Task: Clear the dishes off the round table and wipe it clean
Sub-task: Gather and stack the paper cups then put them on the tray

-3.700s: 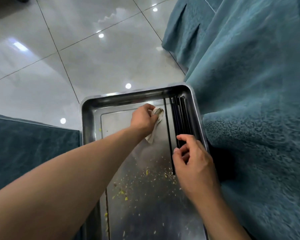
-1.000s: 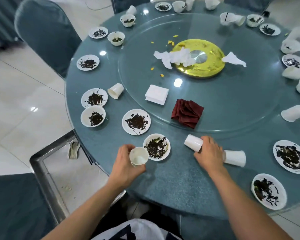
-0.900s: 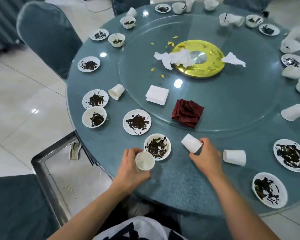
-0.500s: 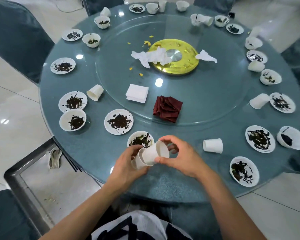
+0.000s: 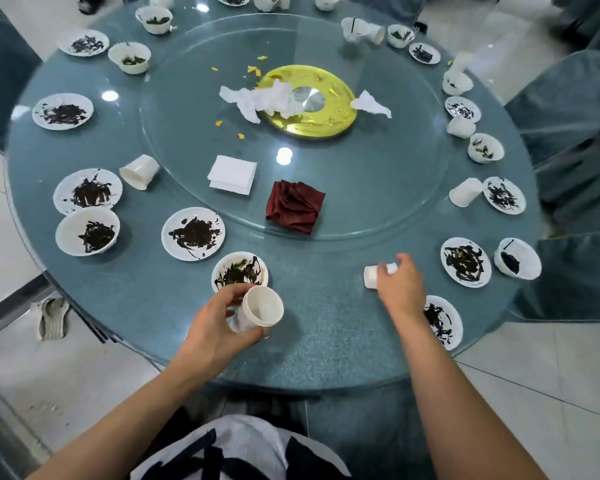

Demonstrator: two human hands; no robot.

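We hold stacked cups (image 5: 255, 311) in our left hand (image 5: 219, 327); right hand (image 5: 400, 289) closes on a tipped cup (image 5: 373, 276) on the table (image 5: 326, 341). Advise: nest it squarely w/o crushing.

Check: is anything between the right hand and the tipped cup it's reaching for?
Nothing visible. The right hand is already at the tipped cup, fingers over it; whether it grips is blurred. Bare table lies around them.
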